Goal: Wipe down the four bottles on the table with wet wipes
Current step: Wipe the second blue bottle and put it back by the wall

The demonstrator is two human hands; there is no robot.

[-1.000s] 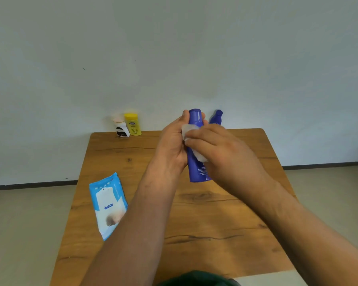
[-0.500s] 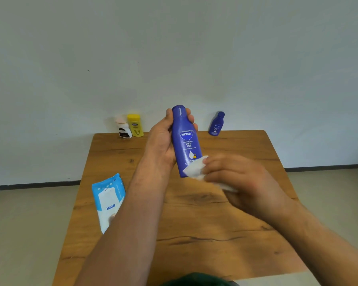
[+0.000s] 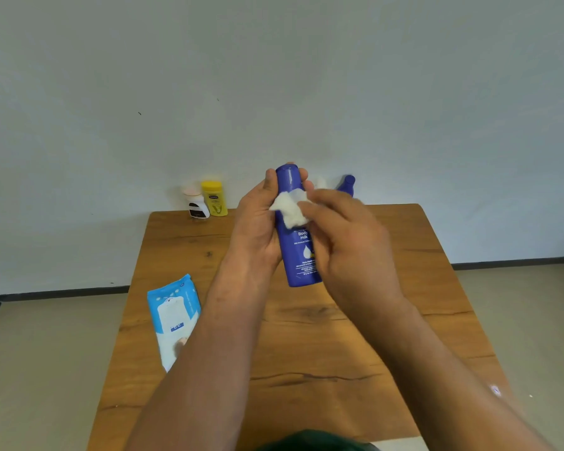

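Note:
My left hand grips a tall blue lotion bottle upright above the wooden table, fingers wrapped round its upper half. My right hand holds a crumpled white wet wipe against the bottle's upper front, just below the cap. A small blue bottle stands at the table's far edge, partly hidden behind my right hand. A yellow bottle and a small white bottle with a pinkish cap stand together at the far left edge.
A light blue pack of wet wipes lies on the table's left side, partly under my left forearm. A pale wall rises right behind the table. Beige floor lies on both sides.
My right hand has moved the wipe from the bottle's lower end up to its upper part near the cap. The bottle is still in my left hand, a little straighter.

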